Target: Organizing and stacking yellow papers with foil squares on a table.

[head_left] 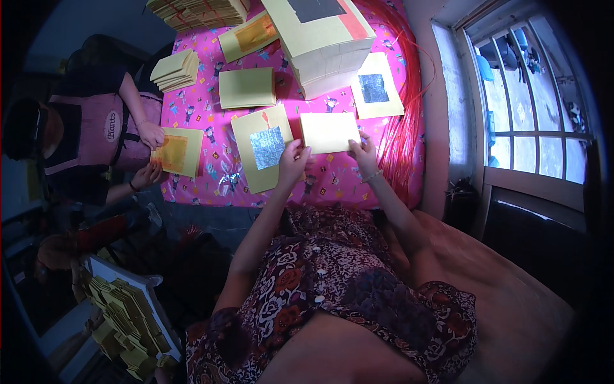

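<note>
A small stack of plain yellow joss paper (330,132) is held just above the near part of the table. Its lower left corner is pinched by my left hand (294,160), and my right hand (364,155) grips the lower right corner; both are closed on it. Beside my left hand lies yellow joss paper with a silver foil square (267,148) and a red mark. Another silver-foiled sheet (373,89) rests farther off to the right. Behind the held stack rises a tall block of yellow paper (332,61) with a dark square and red band on top.
The table has a pink patterned cover (230,182). Plain yellow stacks (247,88) and tied bundles (198,11) sit farther back. Red plastic strands (404,137) hang along the right edge. At left, a co-worker's hands (152,136) hold gold-foiled paper (181,152). A barred window (534,102) is at right.
</note>
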The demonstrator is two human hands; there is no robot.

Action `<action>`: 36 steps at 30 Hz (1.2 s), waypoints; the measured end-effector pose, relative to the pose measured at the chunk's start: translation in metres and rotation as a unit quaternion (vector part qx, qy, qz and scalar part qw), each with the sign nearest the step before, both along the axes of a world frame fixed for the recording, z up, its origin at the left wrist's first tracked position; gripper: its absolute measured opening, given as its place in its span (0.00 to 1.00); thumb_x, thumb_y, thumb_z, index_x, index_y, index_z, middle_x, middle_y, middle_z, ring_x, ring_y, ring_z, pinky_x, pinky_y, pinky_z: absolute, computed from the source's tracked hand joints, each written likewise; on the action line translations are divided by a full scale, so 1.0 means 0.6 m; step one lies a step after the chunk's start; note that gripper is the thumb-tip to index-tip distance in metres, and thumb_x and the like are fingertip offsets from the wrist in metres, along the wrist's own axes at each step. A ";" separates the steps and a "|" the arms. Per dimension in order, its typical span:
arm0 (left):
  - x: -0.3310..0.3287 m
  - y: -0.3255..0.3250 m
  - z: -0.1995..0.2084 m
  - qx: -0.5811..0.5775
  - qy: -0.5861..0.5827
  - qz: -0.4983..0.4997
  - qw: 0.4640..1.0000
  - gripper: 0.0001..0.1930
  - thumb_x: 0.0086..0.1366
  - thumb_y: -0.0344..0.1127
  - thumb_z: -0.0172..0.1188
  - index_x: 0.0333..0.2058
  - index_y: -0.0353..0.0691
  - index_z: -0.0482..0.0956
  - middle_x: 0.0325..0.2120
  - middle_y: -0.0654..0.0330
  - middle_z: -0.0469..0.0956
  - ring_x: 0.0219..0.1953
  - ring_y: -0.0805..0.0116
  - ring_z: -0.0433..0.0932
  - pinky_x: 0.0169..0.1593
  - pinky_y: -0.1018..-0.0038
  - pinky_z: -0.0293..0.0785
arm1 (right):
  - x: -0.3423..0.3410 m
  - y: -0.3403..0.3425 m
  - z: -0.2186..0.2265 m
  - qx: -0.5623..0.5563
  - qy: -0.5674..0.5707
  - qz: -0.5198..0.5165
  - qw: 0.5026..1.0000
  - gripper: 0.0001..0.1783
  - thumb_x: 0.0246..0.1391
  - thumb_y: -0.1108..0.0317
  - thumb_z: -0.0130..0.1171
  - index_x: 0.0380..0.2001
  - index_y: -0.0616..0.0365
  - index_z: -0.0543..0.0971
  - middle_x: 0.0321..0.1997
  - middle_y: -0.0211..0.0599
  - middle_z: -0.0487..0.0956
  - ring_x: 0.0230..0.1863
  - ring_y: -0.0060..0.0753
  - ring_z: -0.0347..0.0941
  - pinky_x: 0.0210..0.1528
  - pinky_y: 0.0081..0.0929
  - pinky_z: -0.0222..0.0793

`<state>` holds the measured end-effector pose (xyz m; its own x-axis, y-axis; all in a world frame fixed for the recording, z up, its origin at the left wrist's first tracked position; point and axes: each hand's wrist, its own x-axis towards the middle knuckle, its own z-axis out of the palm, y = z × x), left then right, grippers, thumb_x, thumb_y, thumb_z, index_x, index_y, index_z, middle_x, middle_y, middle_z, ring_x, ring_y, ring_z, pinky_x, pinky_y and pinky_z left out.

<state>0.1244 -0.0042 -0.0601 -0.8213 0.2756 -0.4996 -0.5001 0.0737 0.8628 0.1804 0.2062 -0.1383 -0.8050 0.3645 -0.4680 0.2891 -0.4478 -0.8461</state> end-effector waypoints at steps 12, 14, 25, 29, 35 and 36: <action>0.036 -0.170 0.060 -0.346 0.395 -0.178 0.832 0.18 0.50 0.38 0.68 0.39 0.41 0.75 0.34 0.57 0.73 0.40 0.58 0.73 0.42 0.66 0.71 | -0.006 -0.005 0.032 0.673 -0.037 0.051 0.737 0.23 0.48 0.64 0.60 0.47 0.62 0.69 0.43 0.47 0.72 0.49 0.45 0.65 0.50 0.41 0.63; 0.045 -0.183 0.058 -0.347 0.388 -0.216 0.827 0.21 0.45 0.37 0.71 0.38 0.42 0.75 0.36 0.57 0.71 0.42 0.55 0.71 0.45 0.63 0.68 | -0.016 -0.030 0.076 0.557 0.066 0.166 0.811 0.21 0.46 0.64 0.62 0.44 0.58 0.72 0.43 0.42 0.73 0.48 0.46 0.66 0.49 0.40 0.64; 0.025 -0.191 0.036 -0.352 0.404 -0.290 0.793 0.24 0.42 0.37 0.71 0.40 0.42 0.73 0.38 0.58 0.71 0.42 0.55 0.70 0.45 0.63 0.70 | -0.036 -0.163 0.125 0.587 0.261 0.492 0.588 0.25 0.36 0.54 0.67 0.39 0.51 0.72 0.43 0.33 0.71 0.48 0.39 0.67 0.48 0.36 0.66; 0.015 -0.191 0.053 -0.354 0.362 -0.306 0.806 0.22 0.43 0.39 0.71 0.39 0.44 0.75 0.38 0.61 0.73 0.44 0.58 0.72 0.45 0.64 0.72 | -0.055 -0.152 0.122 0.554 0.283 0.502 0.601 0.22 0.36 0.57 0.67 0.36 0.51 0.74 0.42 0.32 0.71 0.46 0.36 0.67 0.47 0.35 0.69; -0.002 -0.192 0.052 -0.312 0.310 -0.306 0.844 0.17 0.45 0.40 0.72 0.34 0.43 0.79 0.33 0.61 0.77 0.38 0.61 0.78 0.41 0.69 0.75 | -0.077 -0.147 0.111 0.481 0.235 0.553 0.639 0.10 0.42 0.58 0.63 0.24 0.50 0.78 0.39 0.31 0.73 0.46 0.38 0.69 0.47 0.34 0.71; -0.005 -0.193 0.049 -0.312 0.310 -0.307 0.844 0.17 0.45 0.40 0.72 0.34 0.43 0.79 0.33 0.61 0.77 0.38 0.61 0.78 0.41 0.69 0.75 | -0.080 -0.145 0.112 0.485 0.231 0.561 0.630 0.10 0.43 0.57 0.63 0.27 0.49 0.80 0.39 0.29 0.74 0.46 0.37 0.69 0.48 0.33 0.70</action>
